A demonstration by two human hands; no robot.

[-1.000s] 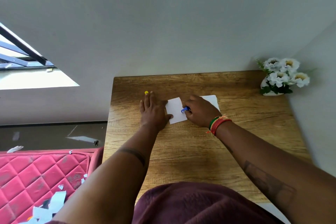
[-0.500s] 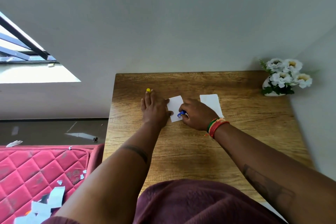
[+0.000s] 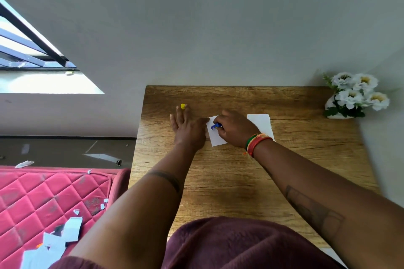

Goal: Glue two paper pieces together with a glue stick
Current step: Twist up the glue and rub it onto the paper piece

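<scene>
A small white paper piece (image 3: 216, 137) lies on the wooden table (image 3: 229, 172). My left hand (image 3: 188, 129) lies flat on the table beside it, its thumb touching the paper's left edge. My right hand (image 3: 235, 128) grips a blue glue stick (image 3: 216, 126) with its tip down on that paper. A second white paper piece (image 3: 260, 123) lies just to the right, partly hidden behind my right wrist. A small yellow cap (image 3: 182, 106) sits on the table just past my left fingertips.
A white vase of white flowers (image 3: 355, 96) stands at the table's far right corner, against the wall. Left of the table is a pink quilted mattress (image 3: 43, 203) strewn with paper scraps. The wall runs along the table's far edge.
My right hand has shifted left with the glue stick and uncovered more of the second paper. The left hand has stayed flat in place.
</scene>
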